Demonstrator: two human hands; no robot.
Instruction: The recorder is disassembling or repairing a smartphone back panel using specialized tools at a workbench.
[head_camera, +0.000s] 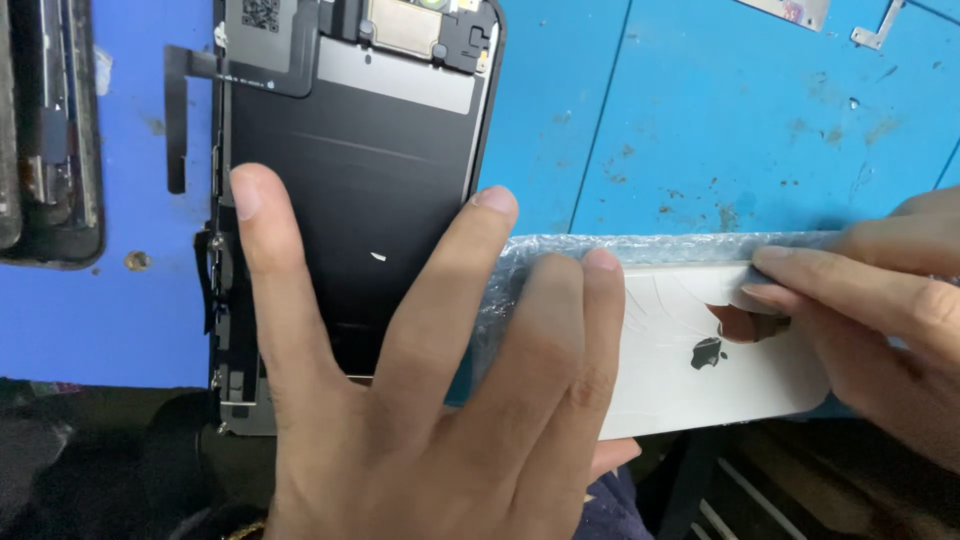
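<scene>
White phone body (700, 350) lies back-up at the near right edge of the blue mat (720, 120), glass back cracked w/ fine lines fanning from its left part. It sits on or in a sheet of bubble wrap (640, 245); can't tell if wrapped all round. Judgement: stiff, light-ish, slick glass, fragile and maybe sharp at the cracks, so best taken by the long edges or frame, not pressed on the cracked face.

Left hand (440, 400) lies flat, fingers spread apart, clamped on nothing: ring & little fingertips rest on the phone's left end, index and middle fingers press a black screen assembly (350, 190) just left of it. Right hand (880, 310) comes in from the right, fingers close together, tips pinching at the wrap's edge on the phone's far right side; thumb touches the back near the dark logo.

Screen assembly lies back-side up, flex cables (177, 120) on its left side. Far left, another dark phone frame (50, 140). Far right, small metal bits (875, 30) on the mat, well apart from the hands.
</scene>
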